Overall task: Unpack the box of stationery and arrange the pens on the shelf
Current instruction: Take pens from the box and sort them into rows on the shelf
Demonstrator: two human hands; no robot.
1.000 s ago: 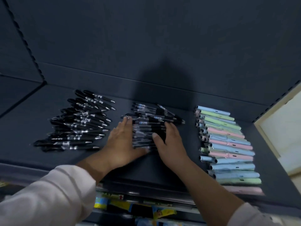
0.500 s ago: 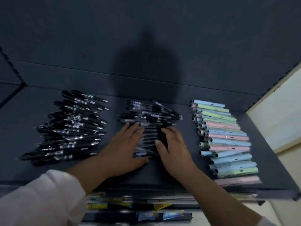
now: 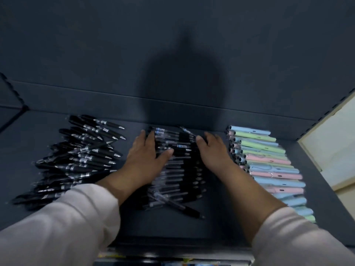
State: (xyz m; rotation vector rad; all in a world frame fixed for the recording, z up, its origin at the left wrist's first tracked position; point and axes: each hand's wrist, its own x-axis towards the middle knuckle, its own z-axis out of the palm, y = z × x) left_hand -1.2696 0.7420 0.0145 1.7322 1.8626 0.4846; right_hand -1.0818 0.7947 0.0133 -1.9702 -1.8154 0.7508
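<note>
Bracketing pen stack (image 3: 180,169) edges: left hand (image 3: 146,155), right hand (image 3: 213,150).

Dark grey flat shelf (image 3: 221,223) carrying three groups of pens, all lying crosswise; glossy black click pens with silver bands (image 3: 80,158) fanning loosely at left, tips pointing right; slim clear-and-black gel pens (image 3: 178,175) forming centre column, front few lying askew, left hand (image 3: 146,156) and right hand (image 3: 213,150) pressing far end from either side; pastel blue, green and pink capped pens (image 3: 269,166) lying in neat row at right.
</note>
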